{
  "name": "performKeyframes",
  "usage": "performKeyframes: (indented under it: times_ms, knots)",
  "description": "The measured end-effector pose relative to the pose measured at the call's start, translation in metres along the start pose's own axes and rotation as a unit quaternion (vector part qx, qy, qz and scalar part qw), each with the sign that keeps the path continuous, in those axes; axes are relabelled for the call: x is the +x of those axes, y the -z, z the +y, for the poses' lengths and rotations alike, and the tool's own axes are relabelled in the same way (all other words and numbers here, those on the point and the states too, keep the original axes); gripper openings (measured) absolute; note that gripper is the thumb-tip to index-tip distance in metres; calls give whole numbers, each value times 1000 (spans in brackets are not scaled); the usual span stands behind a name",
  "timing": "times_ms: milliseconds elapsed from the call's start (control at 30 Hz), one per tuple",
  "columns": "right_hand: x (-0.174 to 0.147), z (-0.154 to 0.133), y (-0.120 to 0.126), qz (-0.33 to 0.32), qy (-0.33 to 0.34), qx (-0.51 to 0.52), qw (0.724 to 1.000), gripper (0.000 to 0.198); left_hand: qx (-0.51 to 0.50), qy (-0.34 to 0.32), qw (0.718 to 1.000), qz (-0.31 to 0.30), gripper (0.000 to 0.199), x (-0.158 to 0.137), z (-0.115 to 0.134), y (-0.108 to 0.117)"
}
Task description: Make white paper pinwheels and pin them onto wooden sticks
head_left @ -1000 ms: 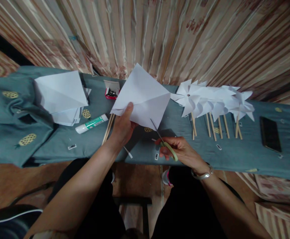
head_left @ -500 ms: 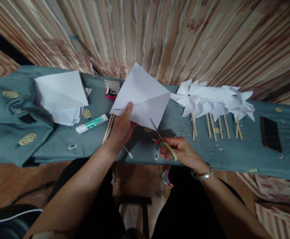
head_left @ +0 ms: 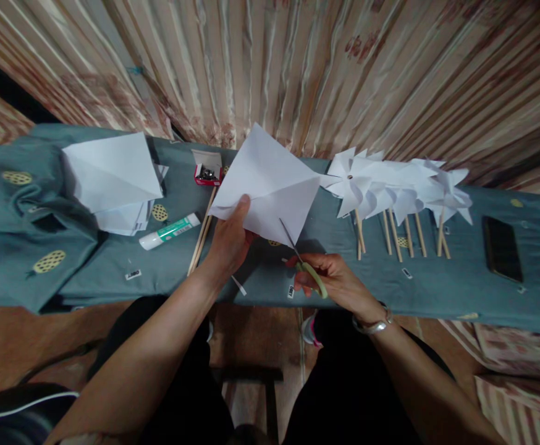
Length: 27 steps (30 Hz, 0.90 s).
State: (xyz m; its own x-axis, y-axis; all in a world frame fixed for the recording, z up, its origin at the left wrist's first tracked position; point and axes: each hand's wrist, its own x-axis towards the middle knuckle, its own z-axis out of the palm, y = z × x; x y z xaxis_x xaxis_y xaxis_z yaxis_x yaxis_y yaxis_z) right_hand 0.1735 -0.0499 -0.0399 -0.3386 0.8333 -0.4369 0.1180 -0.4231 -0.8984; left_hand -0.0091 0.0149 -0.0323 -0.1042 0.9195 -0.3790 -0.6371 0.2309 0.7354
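Striped curtains point(head_left: 261, 68) back the teal tablecloth point(head_left: 367, 284); above it, I see the left hand point(head_left: 231, 240) tightly pinching a creased paper square point(head_left: 270, 170), the right hand point(head_left: 339, 279) curled around green-handled scissors point(head_left: 314, 277), blade over the square's near corner.

The paper sheet point(head_left: 277, 167) is white; the scissors handle point(head_left: 316, 280), pale green; the cloth point(head_left: 94, 275), grey-green, bears yellow pineapples point(head_left: 49, 261).
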Motion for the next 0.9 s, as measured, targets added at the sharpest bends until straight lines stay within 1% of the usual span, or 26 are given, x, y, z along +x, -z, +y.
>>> performKeyframes:
  times_ms: [233,433,633,733,900]
  knots:
    - [2,2,-2,2,-11,28,1000,48,-8,-1,1000,-4,31,2,1,0]
    - [3,4,-2,0,-2,14,1000,50,-9,-12,1000,-13,25,1,-1,1]
    - [3,2,-1,5,16,1,1000,50,2,27,1000,-1,22,-3,-5,-2]
    - [3,2,-1,7,14,7,1000,49,4,28,1000,2,21,-3,-6,-1]
    - [5,0,-5,17,-3,41,999,50,6,21,1000,3,24,-3,-5,-2]
